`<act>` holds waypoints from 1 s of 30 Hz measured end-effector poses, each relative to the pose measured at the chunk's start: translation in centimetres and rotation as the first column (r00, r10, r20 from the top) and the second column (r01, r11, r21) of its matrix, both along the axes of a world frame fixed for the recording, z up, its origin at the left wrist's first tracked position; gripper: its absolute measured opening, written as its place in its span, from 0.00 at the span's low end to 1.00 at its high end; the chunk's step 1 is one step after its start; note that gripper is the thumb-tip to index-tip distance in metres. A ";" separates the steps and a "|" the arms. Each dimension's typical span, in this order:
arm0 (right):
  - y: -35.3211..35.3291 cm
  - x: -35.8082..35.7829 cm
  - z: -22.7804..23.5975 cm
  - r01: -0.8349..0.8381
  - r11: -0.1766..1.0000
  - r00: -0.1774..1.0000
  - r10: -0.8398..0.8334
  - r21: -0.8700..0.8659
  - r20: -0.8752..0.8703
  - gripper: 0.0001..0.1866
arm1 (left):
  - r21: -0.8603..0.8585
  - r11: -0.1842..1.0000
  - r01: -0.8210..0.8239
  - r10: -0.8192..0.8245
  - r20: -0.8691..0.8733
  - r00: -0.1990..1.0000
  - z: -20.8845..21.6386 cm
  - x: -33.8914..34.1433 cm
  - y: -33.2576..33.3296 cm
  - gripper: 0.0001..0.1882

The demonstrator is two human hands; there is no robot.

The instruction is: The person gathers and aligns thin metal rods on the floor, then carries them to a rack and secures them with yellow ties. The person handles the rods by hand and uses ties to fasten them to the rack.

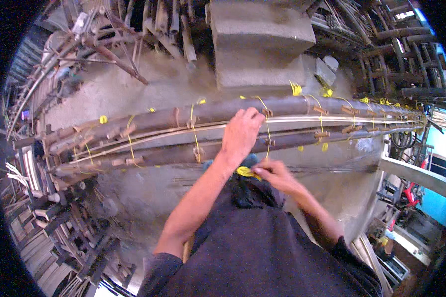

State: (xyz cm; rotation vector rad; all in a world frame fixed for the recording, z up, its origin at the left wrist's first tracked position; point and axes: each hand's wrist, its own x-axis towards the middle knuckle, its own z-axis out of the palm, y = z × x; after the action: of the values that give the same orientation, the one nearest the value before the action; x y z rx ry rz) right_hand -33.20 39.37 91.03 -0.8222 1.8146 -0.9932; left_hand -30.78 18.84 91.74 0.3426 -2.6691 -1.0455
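Note:
Two long, dark brown poles run across in front of me, the far pole [223, 110] and the near pole [168, 156]. Thin pale strips [183, 129] lie lengthwise between them. Yellow cord loops with short wooden pegs [198, 154] span the poles at several places. My left hand [241, 131] reaches over the strips to the far pole, its fingers curled and closed; what they grip is hidden. Close to my body, my right hand [280, 177] is closed in a pinch on a small yellow cord bundle [246, 171], just on the near side of the near pole.
A concrete step block [262, 44] stands beyond the far pole. Wooden pieces [74, 232] are piled at lower left, and a rack of dark poles [396, 59] fills the upper right. A pale beam [421, 178] juts in at right. Yellow cord ends [296, 89] stick up along the far pole.

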 end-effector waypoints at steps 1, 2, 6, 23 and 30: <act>-0.4 -1.3 6.8 -0.004 1.000 0.971 0.010 0.022 -0.237 0.08 | -0.001 1.000 -0.009 0.008 -0.023 1.000 -0.2 0.2 0.7 0.09; -1.9 -3.9 12.2 -0.035 0.999 0.889 0.036 0.011 -0.456 0.07 | -0.035 0.998 -0.043 0.041 -0.040 0.998 -0.5 0.0 1.1 0.08; -12.4 -7.9 19.3 -0.716 0.698 0.400 0.387 -0.020 -0.830 0.06 | -0.431 0.849 -0.306 0.411 0.173 0.895 0.7 -1.7 3.8 0.09; -4.1 -0.9 -0.8 -0.470 0.865 0.813 0.348 -0.174 -0.466 0.12 | -0.108 0.983 -0.147 0.139 -0.086 0.987 0.2 -0.8 2.6 0.05; -4.5 -1.0 -1.5 -0.451 0.881 0.816 0.340 -0.147 -0.467 0.08 | 0.467 0.881 -0.079 -0.041 0.241 0.970 5.2 -10.0 -2.1 0.19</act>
State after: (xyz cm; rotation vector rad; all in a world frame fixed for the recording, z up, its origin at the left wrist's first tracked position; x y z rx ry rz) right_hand -34.23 34.86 89.51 -1.6187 1.7732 -0.8108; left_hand -40.79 16.76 96.96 0.6261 -2.5670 -1.7570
